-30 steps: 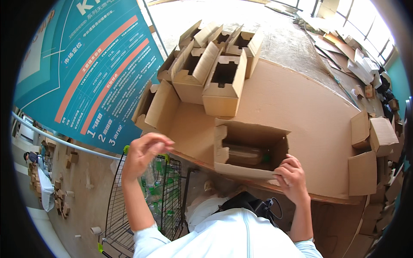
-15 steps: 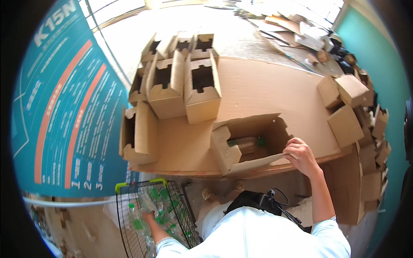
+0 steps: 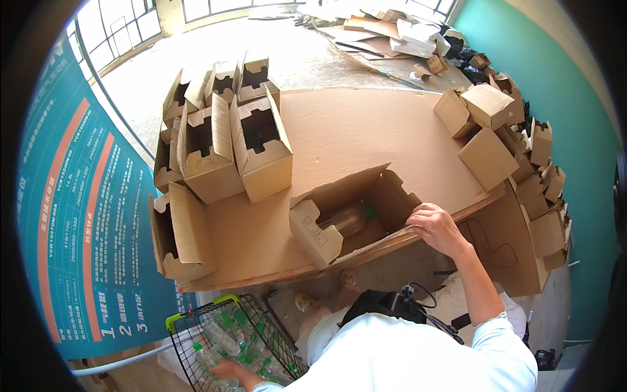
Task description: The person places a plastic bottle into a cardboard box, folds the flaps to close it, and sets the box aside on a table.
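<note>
On the cardboard-covered table, an open cardboard box (image 3: pixel 312 240) stands at the near edge. Inside it lies a clear plastic bottle (image 3: pixel 347 221) with a green cap. My right hand (image 3: pixel 436 228) pinches the right corner of the box's near wall. Down at the lower left, a black wire shopping basket (image 3: pixel 196 319) with bright green corner pieces holds several clear bottles (image 3: pixel 221 336) with green caps and labels. My left hand (image 3: pixel 225 370) is down in the basket against the bottles. Its fingertips are hard to make out there, so its grip is unclear.
Several open cardboard boxes (image 3: pixel 266 171) stand grouped at the table's left. More boxes (image 3: pixel 486 160) are heaped at the right, beside a teal wall (image 3: pixel 555 85). A teal printed banner (image 3: pixel 85 215) rises at the left. Flattened cardboard (image 3: pixel 366 42) lies on the floor behind.
My view has shifted, so the table and boxes appear further left. The right hand keeps its hold on the box wall. My left hand is still among the bottles, lower in the picture.
</note>
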{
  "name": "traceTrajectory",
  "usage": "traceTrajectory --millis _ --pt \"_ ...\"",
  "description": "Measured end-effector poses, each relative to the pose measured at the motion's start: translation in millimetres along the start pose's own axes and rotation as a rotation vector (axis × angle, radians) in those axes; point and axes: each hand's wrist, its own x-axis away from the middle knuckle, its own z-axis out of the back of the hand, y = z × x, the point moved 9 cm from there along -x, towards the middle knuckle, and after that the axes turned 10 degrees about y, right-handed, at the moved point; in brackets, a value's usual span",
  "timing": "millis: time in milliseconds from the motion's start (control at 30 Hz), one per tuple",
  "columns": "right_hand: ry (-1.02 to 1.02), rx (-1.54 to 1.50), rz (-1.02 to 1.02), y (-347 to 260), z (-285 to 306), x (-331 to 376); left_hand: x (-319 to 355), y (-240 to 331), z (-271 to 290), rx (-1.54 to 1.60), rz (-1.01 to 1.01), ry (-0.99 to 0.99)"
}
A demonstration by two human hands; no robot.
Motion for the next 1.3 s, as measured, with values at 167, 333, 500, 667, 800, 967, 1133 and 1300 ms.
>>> traceTrajectory --millis 167,333,500,667,800,967,1133,1300 --pt "-0.013 0.016 0.018 -1.3 -3.3 -7.1 -4.0 -38.1 33.3 0.144 0.11 0.474" --pt "-0.029 0.042 0.006 2.3 -5.6 -8.9 -19.0 -27.2 38.7 0.124 0.201 0.03" --pt "-0.016 0.022 0.011 0.7 -5.8 -12.6 -30.1 -49.7 -14.0 0.277 0.211 -0.031" --pt "0.001 0.029 0.021 4.4 -6.9 -8.6 -2.6 -49.2 -5.2 0.346 0.059 0.014" --pt "-0.008 0.036 0.046 5.8 -5.1 -11.0 22.3 -66.3 6.2 0.549 0.112 -0.017" --pt "0.003 0.001 0.115 6.6 -4.8 -15.8 56.5 -68.8 86.0 0.394 0.051 0.473" --pt "-0.018 -0.059 0.206 12.6 -10.7 -18.5 81.9 -64.8 215.4 0.874 0.19 0.399" --pt "-0.027 -0.114 0.376 7.2 -3.5 -17.4 115.0 30.4 367.1 1.985 0.186 0.43"
